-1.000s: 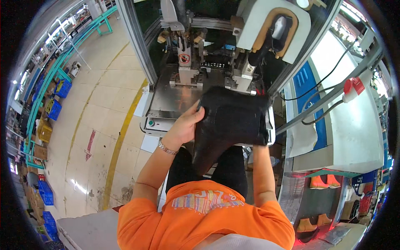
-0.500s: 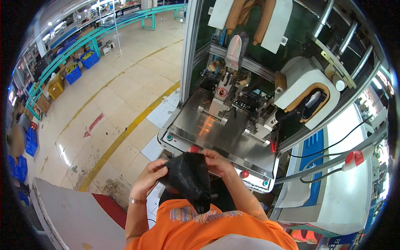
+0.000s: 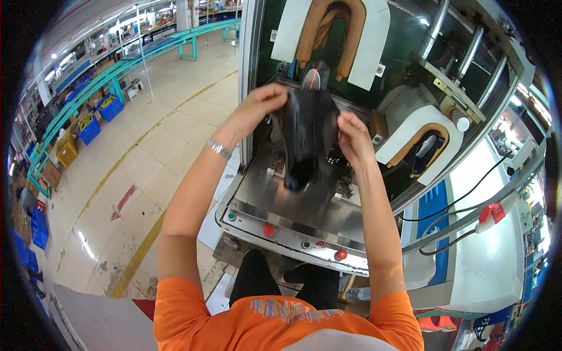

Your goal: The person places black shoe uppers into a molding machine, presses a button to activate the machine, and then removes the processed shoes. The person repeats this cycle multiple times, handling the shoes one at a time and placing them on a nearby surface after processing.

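A black leather shoe upper hangs between both of my raised hands, its toe pointing down. My left hand grips its left edge near the top. My right hand pinches its right edge. The piece is held up in front of a machine, just below a tan U-shaped pad in a white frame. Its top reaches a grey form under that pad. A metal bracelet sits on my left wrist.
The machine's steel table has red and green buttons along its front edge. A second white-framed pad stands at the right, with black cables and a red plug. Blue and yellow crates line green racks at far left.
My hands have lifted the black upper from near my lap up to the machine's upper pad. The view has tilted upward with it.
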